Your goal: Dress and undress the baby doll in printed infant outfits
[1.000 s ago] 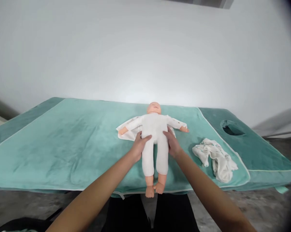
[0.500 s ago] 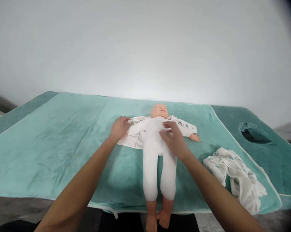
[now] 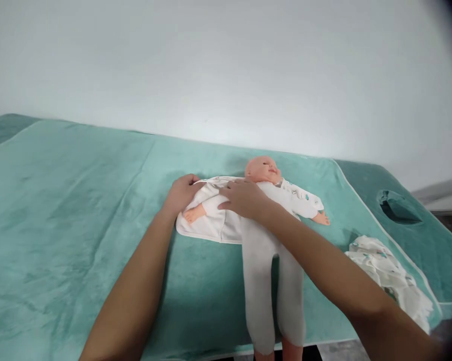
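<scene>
A baby doll (image 3: pixel 263 250) in a white bodysuit lies on its back, head toward the wall. Its arm on the right is in a patterned sleeve of a white baby shirt (image 3: pixel 211 228), and the rest of the shirt is spread beneath the other arm (image 3: pixel 213 205). My left hand (image 3: pixel 183 193) is closed on the shirt's upper left edge, beside the doll's bare hand. Across the doll's shoulder reaches my right hand (image 3: pixel 246 198), its fingers and thumb around the upper part of that arm.
A teal cover (image 3: pixel 98 200) is spread over the padded bed. At the right lies a crumpled white patterned garment (image 3: pixel 391 271), partly behind my right forearm. Beyond it, the bed has an oval opening (image 3: pixel 399 208). A pale wall (image 3: pixel 211 65) rises behind.
My right hand has moved left from the doll's chest to its arm. My left hand has taken hold of the shirt edge. The doll's head has turned right, and the camera view has shifted.
</scene>
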